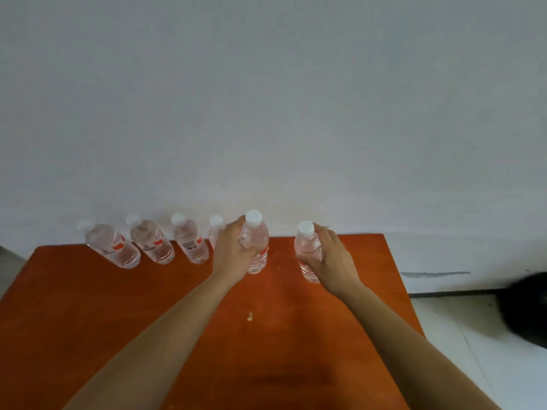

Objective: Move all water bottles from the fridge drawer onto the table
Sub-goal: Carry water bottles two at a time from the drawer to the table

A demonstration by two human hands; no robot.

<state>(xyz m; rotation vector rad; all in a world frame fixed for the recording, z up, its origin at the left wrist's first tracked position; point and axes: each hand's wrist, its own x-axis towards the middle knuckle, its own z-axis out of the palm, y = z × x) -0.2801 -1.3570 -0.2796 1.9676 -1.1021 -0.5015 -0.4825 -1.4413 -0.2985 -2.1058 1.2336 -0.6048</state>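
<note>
Plastic-walled, the left bottle is being clasped by the left grip and the right bottle by the right grip, both upright at the far worktop edge. Thin, likely slippery walls are being judged best held mid-body.

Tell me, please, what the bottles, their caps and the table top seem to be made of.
Each bottle: probably thin clear plastic, glossy; it is see-through with ribbed walls. Each cap: white opaque plastic, matte. The table: orange-brown, smooth, faint sheen; perhaps lacquered wood or laminate, no grain shows.
</note>
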